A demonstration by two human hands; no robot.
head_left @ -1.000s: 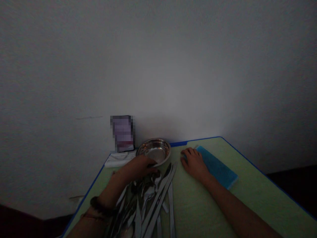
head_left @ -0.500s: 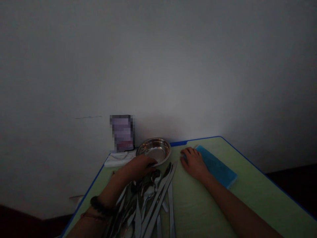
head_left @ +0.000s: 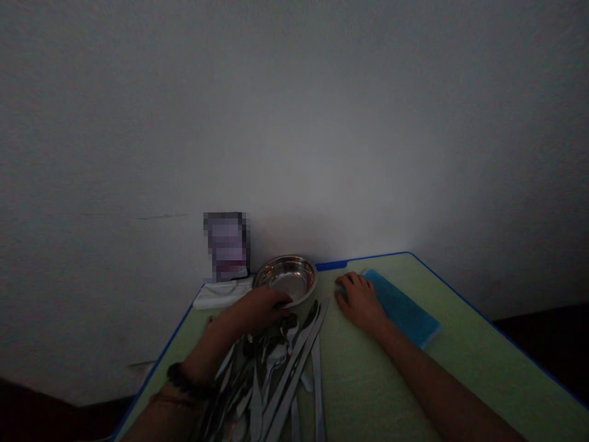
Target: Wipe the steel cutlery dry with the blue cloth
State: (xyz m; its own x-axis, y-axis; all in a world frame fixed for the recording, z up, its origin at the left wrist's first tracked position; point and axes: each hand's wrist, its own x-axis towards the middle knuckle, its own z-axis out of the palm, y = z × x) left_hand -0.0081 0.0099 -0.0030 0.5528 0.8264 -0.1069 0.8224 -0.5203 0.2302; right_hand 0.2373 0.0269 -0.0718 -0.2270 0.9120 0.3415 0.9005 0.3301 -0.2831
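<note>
My left hand [head_left: 262, 307], with a dark beaded bracelet [head_left: 181, 377] at the wrist, lies over the near left rim of a shiny metal bowl [head_left: 294, 283]. Its thumb and forefinger are apart; whether they touch the rim I cannot tell. Below it spreads a pile of metal cutlery, among it spoons [head_left: 276, 356] and table knives [head_left: 297, 371], partly covered by my left forearm. On the right, my right hand [head_left: 361, 299] rests palm down, fingers slightly bent and thumb apart, against the left edge of a flat blue packet [head_left: 402, 309].
A pale green table [head_left: 368, 393] with a blue edge stands against a grey wall [head_left: 322, 153]. At the back left, a blurred upright screen-like object [head_left: 229, 245] leans by the wall, with a white object [head_left: 218, 296] in front of it.
Almost nothing differs. Both hands, the bowl and the cutlery keep their places; the view has shifted very slightly.
</note>
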